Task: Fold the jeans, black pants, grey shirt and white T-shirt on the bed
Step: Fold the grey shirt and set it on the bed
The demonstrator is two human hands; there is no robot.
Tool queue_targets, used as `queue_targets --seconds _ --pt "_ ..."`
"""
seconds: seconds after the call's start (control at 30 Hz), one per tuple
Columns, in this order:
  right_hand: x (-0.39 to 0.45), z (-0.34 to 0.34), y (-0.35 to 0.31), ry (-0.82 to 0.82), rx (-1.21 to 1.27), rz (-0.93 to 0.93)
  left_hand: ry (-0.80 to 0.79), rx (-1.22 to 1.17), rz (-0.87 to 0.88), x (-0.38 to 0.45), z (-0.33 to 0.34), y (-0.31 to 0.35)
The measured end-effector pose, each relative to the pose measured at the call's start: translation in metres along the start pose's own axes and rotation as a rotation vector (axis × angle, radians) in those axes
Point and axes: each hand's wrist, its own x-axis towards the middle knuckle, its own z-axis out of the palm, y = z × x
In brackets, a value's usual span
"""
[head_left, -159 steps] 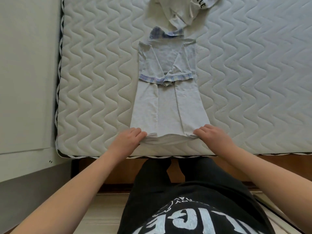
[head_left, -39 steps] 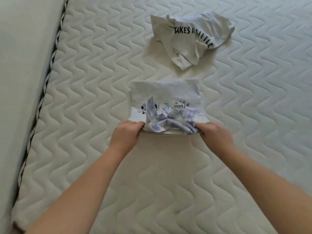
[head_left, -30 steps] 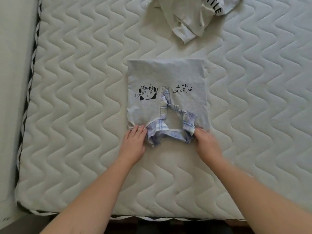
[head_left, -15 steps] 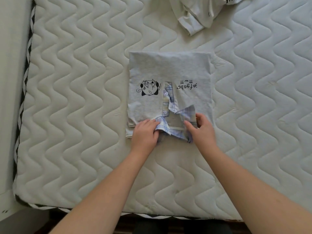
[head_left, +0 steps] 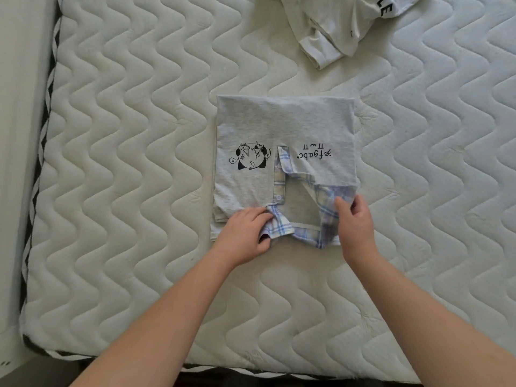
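Observation:
The grey shirt (head_left: 284,127) lies folded into a rectangle in the middle of the bed (head_left: 125,163), front side up, with a cartoon print, upside-down lettering and a blue plaid collar at its near edge. My left hand (head_left: 245,233) pinches the left collar flap. My right hand (head_left: 353,222) pinches the right collar flap. The white T-shirt (head_left: 335,26) with black letters lies crumpled at the far edge of the view. No jeans or black pants are in view.
The quilted mattress extends on all sides of the shirt. Its black-and-white piped edge (head_left: 47,107) runs down the left, beside a pale wall or panel (head_left: 19,135). The near mattress edge runs along the bottom of the view.
The long shirt was folded up and turned front side up into a rectangle. In the last half second both hands spread apart along the collar, pulling the plaid flaps outward.

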Motion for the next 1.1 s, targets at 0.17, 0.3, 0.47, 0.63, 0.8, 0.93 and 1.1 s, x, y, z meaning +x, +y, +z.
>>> queue_targets --seconds 0.17,0.3,0.47,0.63,0.8,0.93,1.1 --pt "-0.009 0.005 0.004 -0.274 -0.182 -0.085 -0.014 -0.694 -0.296 0.024 -0.016 0.008" --pt "-0.012 0.007 0.009 -0.445 -0.524 -0.181 0.088 -1.123 -0.651 0.058 -0.027 0.023" --pt "-0.012 0.010 0.005 -0.483 -0.668 -0.301 0.107 -1.398 -0.800 0.101 -0.035 0.039" --pt "-0.014 0.009 0.012 -0.427 -0.839 -0.448 0.252 -0.839 -0.745 0.106 -0.029 0.038" --pt "-0.018 0.010 0.022 -0.358 -0.985 -0.564 0.276 -0.693 -0.784 0.093 -0.019 0.031" --pt "-0.018 0.009 0.027 -0.322 -0.989 -0.654 0.326 -0.652 -0.689 0.096 -0.021 0.032" --pt "-0.018 0.009 0.027 -0.373 -0.996 -0.655 0.215 -0.627 -0.655 0.111 -0.032 0.033"
